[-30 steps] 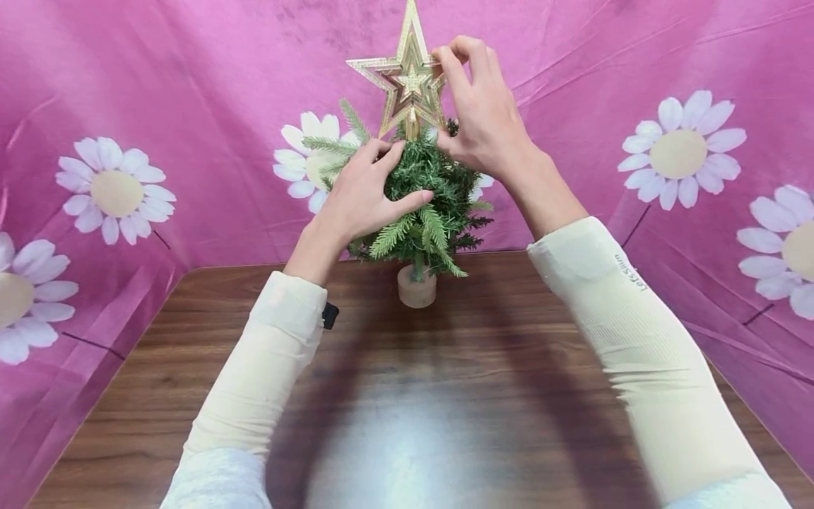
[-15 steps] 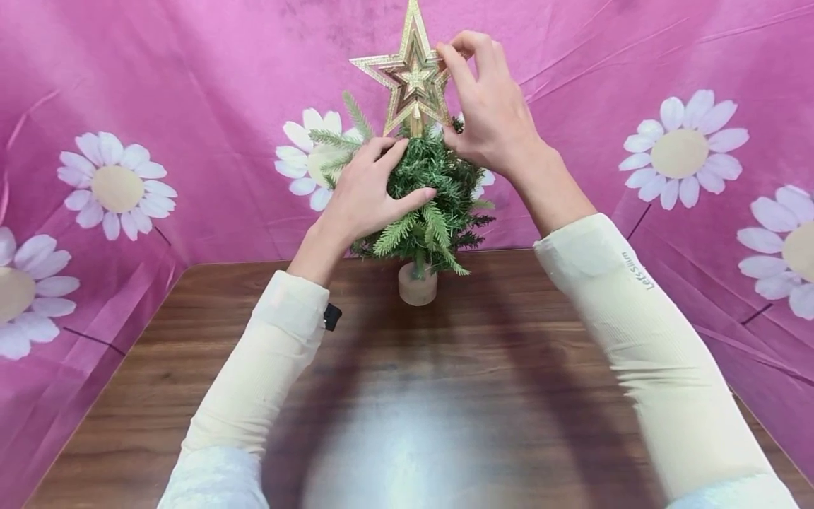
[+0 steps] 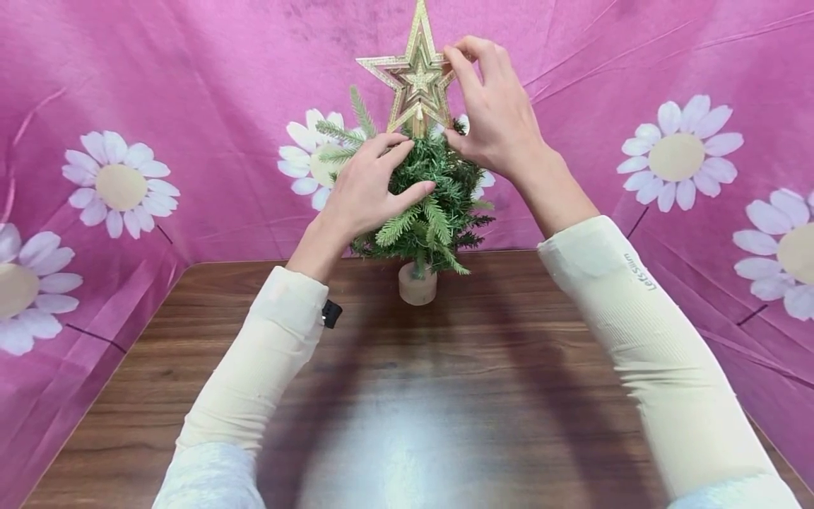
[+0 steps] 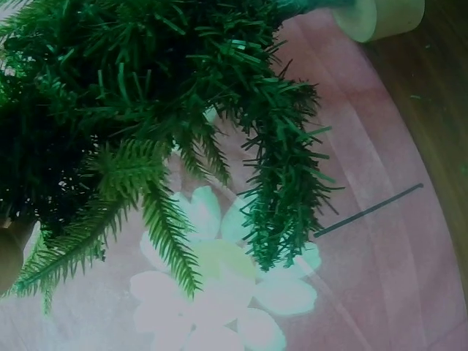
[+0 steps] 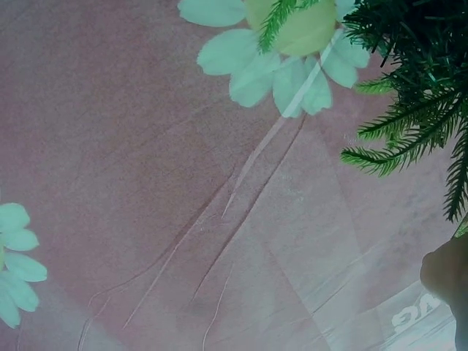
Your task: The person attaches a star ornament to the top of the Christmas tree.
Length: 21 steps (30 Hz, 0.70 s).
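Note:
A small artificial Christmas tree (image 3: 448, 170) stands on a round wooden base (image 3: 417, 286) near the table's back edge. A gold glitter star topper (image 3: 420, 78) sits upright at its tip. My right hand (image 3: 499, 113) grips the star's right side, fingertips on its right arm and thumb by the lower right point. My left hand (image 3: 365, 189) holds the upper left of the tree, its fingers just below the star and its thumb across the front branches. Green branches (image 4: 183, 58) fill the left wrist view. A fingertip (image 5: 446, 274) shows at the right wrist view's edge.
The brown wooden table (image 3: 407, 367) stretches toward me from the tree. Behind and on both sides hangs a pink cloth (image 3: 229, 106) printed with white daisies (image 3: 679, 155). A black piece (image 3: 331, 314) sits at my left cuff.
Both hands and the star have shifted slightly to the right in the head view. The wooden base stays nearly where it was, and both holds look the same.

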Each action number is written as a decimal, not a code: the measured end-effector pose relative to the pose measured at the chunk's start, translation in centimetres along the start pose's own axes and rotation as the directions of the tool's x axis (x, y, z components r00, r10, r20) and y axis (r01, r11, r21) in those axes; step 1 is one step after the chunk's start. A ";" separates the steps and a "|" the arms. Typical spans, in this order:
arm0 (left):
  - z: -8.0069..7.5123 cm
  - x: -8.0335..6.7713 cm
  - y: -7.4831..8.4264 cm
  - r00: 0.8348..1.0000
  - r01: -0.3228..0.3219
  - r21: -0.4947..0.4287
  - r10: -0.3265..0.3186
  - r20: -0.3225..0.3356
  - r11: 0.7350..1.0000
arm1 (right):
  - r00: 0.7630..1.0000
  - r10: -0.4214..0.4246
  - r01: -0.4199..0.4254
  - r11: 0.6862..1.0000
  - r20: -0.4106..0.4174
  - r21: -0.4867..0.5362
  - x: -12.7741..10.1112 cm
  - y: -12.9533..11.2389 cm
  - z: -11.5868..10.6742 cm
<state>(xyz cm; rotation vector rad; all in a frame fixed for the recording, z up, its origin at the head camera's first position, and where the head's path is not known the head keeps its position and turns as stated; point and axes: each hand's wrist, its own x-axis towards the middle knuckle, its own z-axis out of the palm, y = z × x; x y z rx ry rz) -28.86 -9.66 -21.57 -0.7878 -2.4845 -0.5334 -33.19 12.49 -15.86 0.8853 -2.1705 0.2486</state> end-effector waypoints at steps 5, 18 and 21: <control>-0.4 0.1 0.1 1.000 0.001 0.009 -0.001 -0.007 1.000 | 1.000 -0.019 0.019 1.000 -0.012 -0.011 -0.1 0.3 -0.2; -2.9 -0.6 -0.3 0.998 0.022 0.029 -0.021 -0.054 0.999 | 0.989 0.014 -0.007 0.999 -0.146 0.054 -1.9 1.2 -1.0; -3.6 -1.1 -0.7 0.993 0.002 0.020 0.000 -0.116 1.000 | 0.988 0.052 -0.044 0.997 -0.144 0.061 -2.6 1.4 -1.2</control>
